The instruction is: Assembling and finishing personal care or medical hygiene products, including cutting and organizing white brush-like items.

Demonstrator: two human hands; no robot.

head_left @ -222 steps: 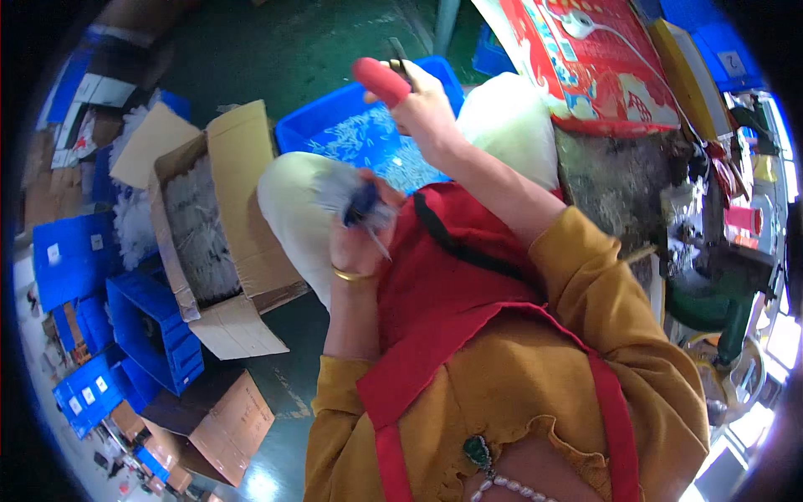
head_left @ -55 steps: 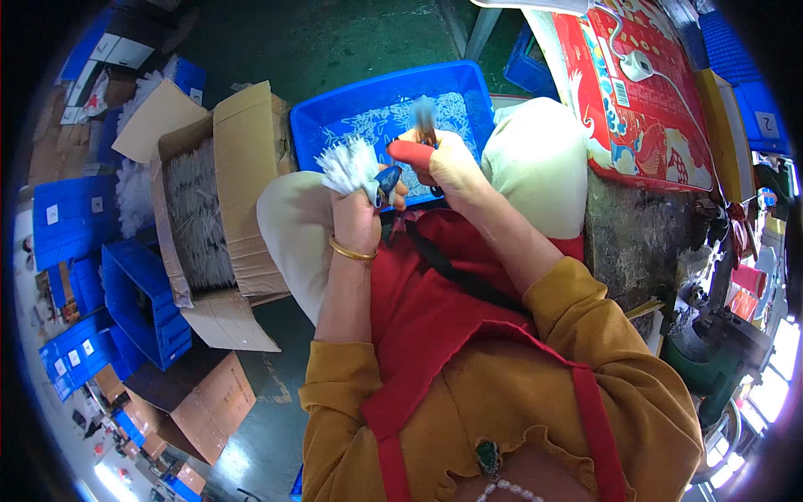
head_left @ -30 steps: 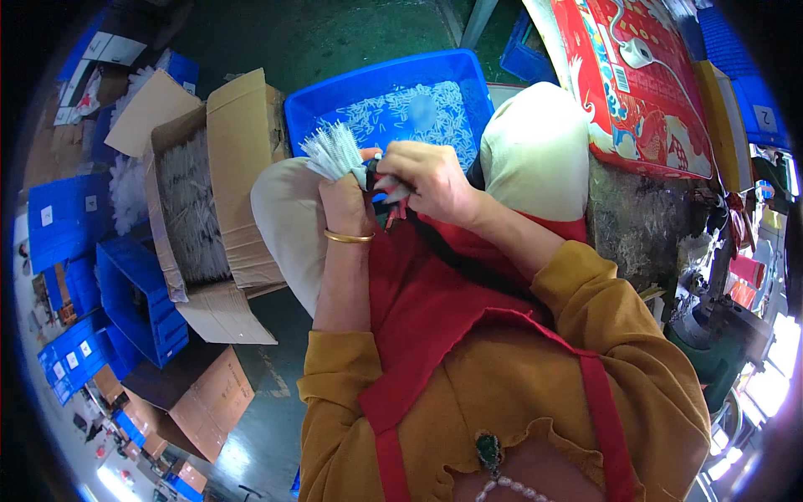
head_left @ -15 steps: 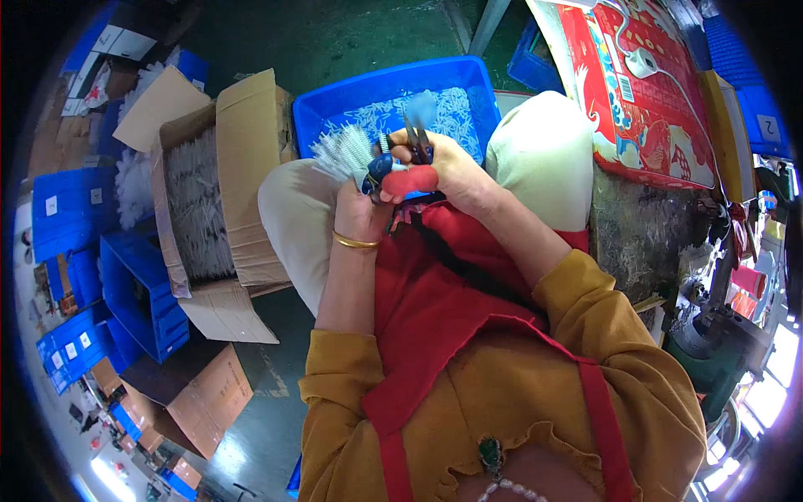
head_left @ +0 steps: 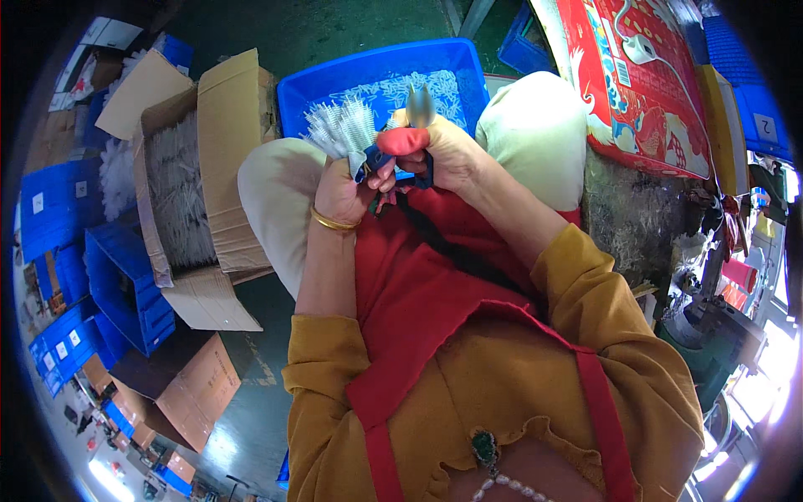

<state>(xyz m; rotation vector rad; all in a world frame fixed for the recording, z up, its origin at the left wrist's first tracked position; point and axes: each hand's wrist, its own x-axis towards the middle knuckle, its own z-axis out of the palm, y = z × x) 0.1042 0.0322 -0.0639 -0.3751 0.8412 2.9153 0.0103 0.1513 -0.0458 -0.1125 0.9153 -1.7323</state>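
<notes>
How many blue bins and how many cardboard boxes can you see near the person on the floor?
Blue bins: 4 — big tray, crate, bin, crate behind
Cardboard boxes: 2 — open box, lower box
Total: 6, as far as the bent edges let me tell.

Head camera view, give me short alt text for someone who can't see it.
A seated person in a red apron holds a bundle of white bristly pieces in the left hand and red-handled pliers in the right hand, above a blue bin. An open cardboard box stands at the left.
</notes>
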